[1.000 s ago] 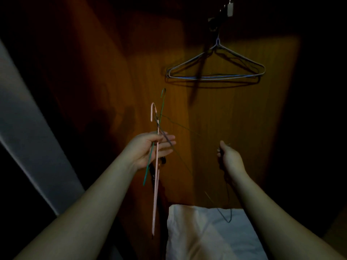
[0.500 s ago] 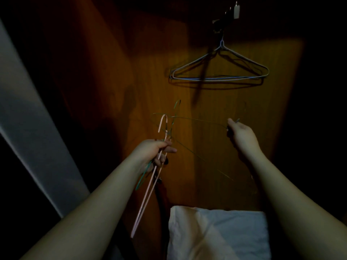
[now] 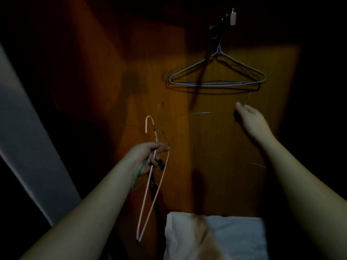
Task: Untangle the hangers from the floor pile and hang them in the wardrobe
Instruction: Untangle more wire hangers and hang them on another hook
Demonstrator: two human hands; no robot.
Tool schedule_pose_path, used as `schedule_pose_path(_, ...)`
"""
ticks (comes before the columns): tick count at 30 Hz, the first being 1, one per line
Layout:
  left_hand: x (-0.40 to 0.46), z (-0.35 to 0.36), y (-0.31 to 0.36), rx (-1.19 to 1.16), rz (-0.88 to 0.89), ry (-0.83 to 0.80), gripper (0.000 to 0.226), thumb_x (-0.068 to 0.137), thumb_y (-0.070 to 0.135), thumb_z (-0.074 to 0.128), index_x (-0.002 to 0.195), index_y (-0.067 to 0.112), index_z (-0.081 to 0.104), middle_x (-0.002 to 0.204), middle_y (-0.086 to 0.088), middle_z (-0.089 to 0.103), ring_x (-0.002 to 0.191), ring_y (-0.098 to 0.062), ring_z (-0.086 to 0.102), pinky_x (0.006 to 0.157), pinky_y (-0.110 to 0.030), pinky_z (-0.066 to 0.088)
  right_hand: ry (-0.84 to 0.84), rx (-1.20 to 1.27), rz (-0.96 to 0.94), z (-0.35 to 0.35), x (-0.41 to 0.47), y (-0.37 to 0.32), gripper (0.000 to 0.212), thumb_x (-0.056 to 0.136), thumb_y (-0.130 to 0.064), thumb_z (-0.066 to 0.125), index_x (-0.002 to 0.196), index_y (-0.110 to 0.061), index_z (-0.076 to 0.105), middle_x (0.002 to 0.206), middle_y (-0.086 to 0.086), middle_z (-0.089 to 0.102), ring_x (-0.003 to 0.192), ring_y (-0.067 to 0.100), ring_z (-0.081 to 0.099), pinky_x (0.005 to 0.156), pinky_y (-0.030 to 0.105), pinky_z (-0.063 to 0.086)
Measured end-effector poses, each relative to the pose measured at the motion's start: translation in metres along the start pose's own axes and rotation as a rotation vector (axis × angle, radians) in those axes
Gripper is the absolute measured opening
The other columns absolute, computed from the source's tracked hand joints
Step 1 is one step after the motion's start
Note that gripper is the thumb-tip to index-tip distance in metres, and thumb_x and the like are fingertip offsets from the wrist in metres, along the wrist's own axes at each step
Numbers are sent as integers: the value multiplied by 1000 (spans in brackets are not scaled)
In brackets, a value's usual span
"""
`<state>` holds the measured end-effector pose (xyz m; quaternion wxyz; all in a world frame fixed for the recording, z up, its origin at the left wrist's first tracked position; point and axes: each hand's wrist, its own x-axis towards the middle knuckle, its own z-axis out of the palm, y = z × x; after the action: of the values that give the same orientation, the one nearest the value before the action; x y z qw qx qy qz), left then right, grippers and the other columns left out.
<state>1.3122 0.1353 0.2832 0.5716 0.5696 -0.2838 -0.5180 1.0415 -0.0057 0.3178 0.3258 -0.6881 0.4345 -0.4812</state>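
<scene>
Head view: we judge separation underway, left hand (image 3: pixel 148 156) gripping the pink hanger (image 3: pixel 150 188), right hand (image 3: pixel 249 119) pinching a green hanger (image 3: pixel 199 113); next, free its hook

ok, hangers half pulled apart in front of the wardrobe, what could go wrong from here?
1. The thin green hanger pinched by the right hand looks still hooked into the bundle at the left hand; pulling wider could bend the wire or make it spring free.
2. The left hand grips the pink hanger along with other wires; one could slip and drop onto the white cloth.
3. The dim light makes the green wire hard to see, so it may snag the hung hanger above.
</scene>
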Motion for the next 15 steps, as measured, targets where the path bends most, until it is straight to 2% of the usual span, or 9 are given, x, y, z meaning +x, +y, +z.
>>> schedule_pose_path(1,2,-1,2,-22,6,11,23,102,12,42,115,1,57,88,-7,69,37,-4,43,29,-11,27,26,-12,34,-8,13,4,39,103,-47,35,89,-20,60,93,0,62,88,18,56,79,31,40)
schedule_pose_path(3,5,-2,6,-63,20,35,21,102,11,41,112,1,56,82,-6,68,36,-4,43,29,-11,27,88,-82,96,-22,39,14,52,103,-50,31,120,-9,59,124,10,60,116,27,54,101,38,39)
schedule_pose_path(5,9,-2,11,-104,34,66,17,102,10,41,107,2,55,78,-6,67,35,-5,43,29,-11,28,94,-184,108,-33,59,21,53,105,-41,28,137,-3,49,138,19,51,127,34,48,108,44,34)
schedule_pose_path(7,12,1,18,-130,57,94,14,101,10,42,102,4,55,78,-5,65,34,-5,44,29,-12,28,72,-276,67,-39,74,21,41,107,-22,26,129,3,50,131,27,52,120,39,50,99,44,38)
schedule_pose_path(8,12,4,22,-137,71,104,14,101,10,42,100,5,55,76,-4,64,34,-5,45,29,-12,28,71,-290,52,-41,81,18,36,107,-18,25,115,2,54,121,28,56,111,39,53,90,42,41)
schedule_pose_path(10,14,9,30,-135,104,128,15,101,10,42,97,6,56,71,-3,63,35,-4,44,30,-11,27,56,-346,10,-44,94,7,34,107,-19,23,90,-6,50,99,22,59,93,34,53,74,36,39)
schedule_pose_path(11,17,10,33,-138,119,128,16,101,11,42,97,6,56,71,-2,61,35,-4,43,30,-11,26,29,-354,-16,-44,102,1,32,106,-19,24,90,-6,49,97,21,58,92,34,53,73,36,37)
schedule_pose_path(13,24,11,39,-165,142,135,15,101,11,42,95,7,55,68,-1,56,32,-4,40,28,-11,22,-27,-317,-40,-43,119,-9,30,105,-17,29,106,1,54,107,23,57,101,36,55,77,37,39)
schedule_pose_path(15,33,9,44,-215,170,151,13,100,11,43,93,8,54,57,2,55,29,-4,36,26,-11,19,-26,-311,-81,-42,133,-22,31,104,-23,37,117,-1,55,102,17,58,91,30,56,69,35,41)
